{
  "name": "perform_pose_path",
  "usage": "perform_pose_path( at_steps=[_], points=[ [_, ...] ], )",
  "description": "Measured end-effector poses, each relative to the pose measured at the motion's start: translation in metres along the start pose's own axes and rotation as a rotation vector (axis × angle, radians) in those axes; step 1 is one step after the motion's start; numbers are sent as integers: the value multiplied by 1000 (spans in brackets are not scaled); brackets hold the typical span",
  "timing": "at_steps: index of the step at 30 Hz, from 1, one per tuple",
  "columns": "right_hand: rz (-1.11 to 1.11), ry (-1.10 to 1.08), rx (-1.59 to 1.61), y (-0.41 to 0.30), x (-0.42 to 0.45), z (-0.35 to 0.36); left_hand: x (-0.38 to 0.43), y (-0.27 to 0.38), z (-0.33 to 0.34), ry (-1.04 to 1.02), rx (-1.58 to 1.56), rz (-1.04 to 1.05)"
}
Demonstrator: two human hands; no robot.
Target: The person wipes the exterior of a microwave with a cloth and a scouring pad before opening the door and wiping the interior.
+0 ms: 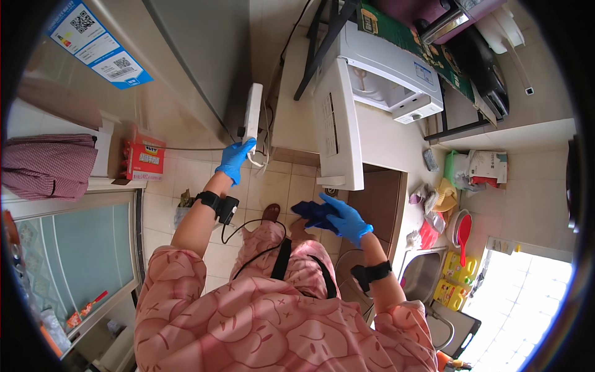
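My left hand, in a blue glove, grips the lower end of a white power strip that stands nearly upright in view. A white cord loops below the strip. In my right hand, also gloved in blue, a dark blue cloth hangs between thumb and fingers; the fingers are fairly straight. Just beyond the right hand is the open door of a white microwave oven. Its lit cavity shows a turntable.
A refrigerator stands at the upper left, near the power strip. A black metal rack straddles the microwave on the counter. To the right are a sink, crumpled cloths and bags, and yellow jugs. A red box is at left.
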State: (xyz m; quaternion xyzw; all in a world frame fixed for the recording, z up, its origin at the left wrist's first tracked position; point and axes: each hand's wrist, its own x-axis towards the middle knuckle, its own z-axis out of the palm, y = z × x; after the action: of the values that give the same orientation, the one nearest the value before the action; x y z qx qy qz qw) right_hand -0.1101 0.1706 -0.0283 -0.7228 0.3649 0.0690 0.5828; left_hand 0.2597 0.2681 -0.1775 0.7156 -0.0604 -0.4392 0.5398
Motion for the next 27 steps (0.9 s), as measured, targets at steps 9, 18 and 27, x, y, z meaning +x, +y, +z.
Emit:
perform_pose_path(
  at_steps=[9, 18, 27],
  points=[
    [-291, 94, -241, -9, 26, 8, 20, 184, 67, 170, -61, 187],
    [-314, -116, -7, 32, 17, -46, 111, 215, 126, 153, 613, 177],
    [86, -108, -223, 40, 9, -100, 237, 188, 150, 83, 327, 392]
  ],
)
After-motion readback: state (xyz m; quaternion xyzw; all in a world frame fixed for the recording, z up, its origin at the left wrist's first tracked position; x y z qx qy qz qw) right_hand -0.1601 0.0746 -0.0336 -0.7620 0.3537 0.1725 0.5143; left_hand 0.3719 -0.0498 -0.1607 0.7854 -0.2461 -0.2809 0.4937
